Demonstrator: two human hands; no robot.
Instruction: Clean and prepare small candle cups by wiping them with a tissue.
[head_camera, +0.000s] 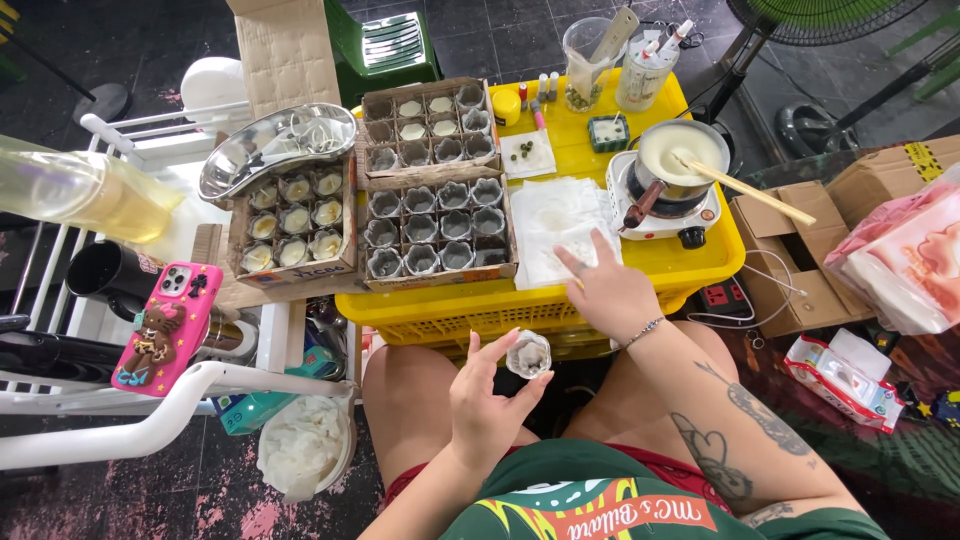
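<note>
Two hands work at the yellow plastic crate (560, 300): the left hand (490, 400), fingers curled around a small clear glass cup (528, 354), holds it just before the crate. Right hand (610, 290), fingers spread, presses the white paper towel (555, 215) on top; wiping the cup seemingly comes next.

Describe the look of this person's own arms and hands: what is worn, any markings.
Both arms are bare, without sleeves or gloves. The right hand has a thin beaded bracelet at the wrist, and dark tattoos run along that forearm, including a heart shape. The left hand wears nothing visible.
</note>
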